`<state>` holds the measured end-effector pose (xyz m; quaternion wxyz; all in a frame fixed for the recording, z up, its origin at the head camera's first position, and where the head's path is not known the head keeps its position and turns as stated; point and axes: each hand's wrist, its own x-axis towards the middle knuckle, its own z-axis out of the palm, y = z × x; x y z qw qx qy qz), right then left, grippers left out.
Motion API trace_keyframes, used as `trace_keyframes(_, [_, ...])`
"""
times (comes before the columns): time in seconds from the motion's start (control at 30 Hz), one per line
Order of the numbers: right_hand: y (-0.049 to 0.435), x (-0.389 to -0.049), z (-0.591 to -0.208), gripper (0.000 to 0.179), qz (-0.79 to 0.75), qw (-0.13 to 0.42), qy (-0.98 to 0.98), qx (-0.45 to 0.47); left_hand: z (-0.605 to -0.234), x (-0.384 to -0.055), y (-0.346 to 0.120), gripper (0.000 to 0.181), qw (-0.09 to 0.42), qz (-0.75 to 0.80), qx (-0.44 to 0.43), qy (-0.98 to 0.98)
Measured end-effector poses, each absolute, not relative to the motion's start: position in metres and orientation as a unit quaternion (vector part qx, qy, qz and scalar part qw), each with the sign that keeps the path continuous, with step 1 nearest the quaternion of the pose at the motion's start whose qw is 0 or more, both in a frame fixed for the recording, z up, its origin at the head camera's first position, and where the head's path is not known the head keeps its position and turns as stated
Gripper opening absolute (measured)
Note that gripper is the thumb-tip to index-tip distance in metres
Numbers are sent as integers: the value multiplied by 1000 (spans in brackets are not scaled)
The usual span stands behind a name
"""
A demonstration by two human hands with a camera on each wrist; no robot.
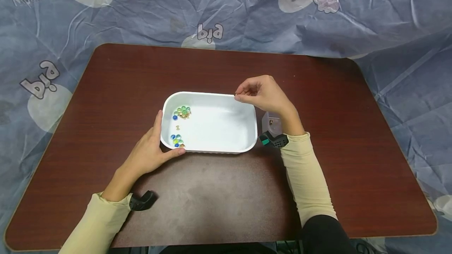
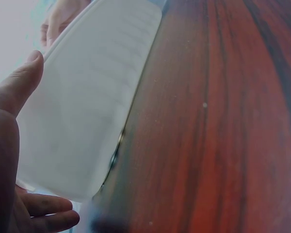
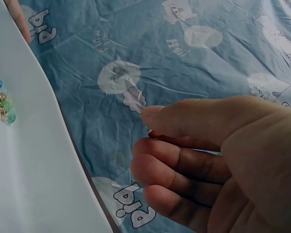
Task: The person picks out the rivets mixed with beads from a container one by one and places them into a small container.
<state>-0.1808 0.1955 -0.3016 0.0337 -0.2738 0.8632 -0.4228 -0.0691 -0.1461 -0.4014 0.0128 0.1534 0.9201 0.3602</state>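
A white rectangular tray [image 1: 219, 124] stands on the table. At its near left corner my left hand [image 1: 148, 152] rests against it, the thumb on the front rim and extended fingers along the left side. Over the tray's far right corner, my right hand [image 1: 263, 93] pinches a small brownish-gold piece [image 3: 154, 133] between thumb and index finger; most of it is hidden. Green glass beads [image 1: 183, 109] and small gold pieces [image 1: 184, 116] cluster at the tray's left. Nearer the front lies a group of blue and green beads [image 1: 177, 141], with one gold piece [image 1: 177, 127] between the groups.
A small clear box [image 1: 270, 122] with something gold in it stands right of the tray, partly behind the right wrist. The brown table [image 1: 353, 167] has rounded corners. Blue printed cloth [image 1: 229, 7] hangs beyond it.
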Motion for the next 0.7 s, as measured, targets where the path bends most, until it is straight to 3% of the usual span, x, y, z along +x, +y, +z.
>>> trace_keyframes(0.7, [248,-181,-298,9,-408,7,888,-211,-398,-68,-145,123,29,354,142,924])
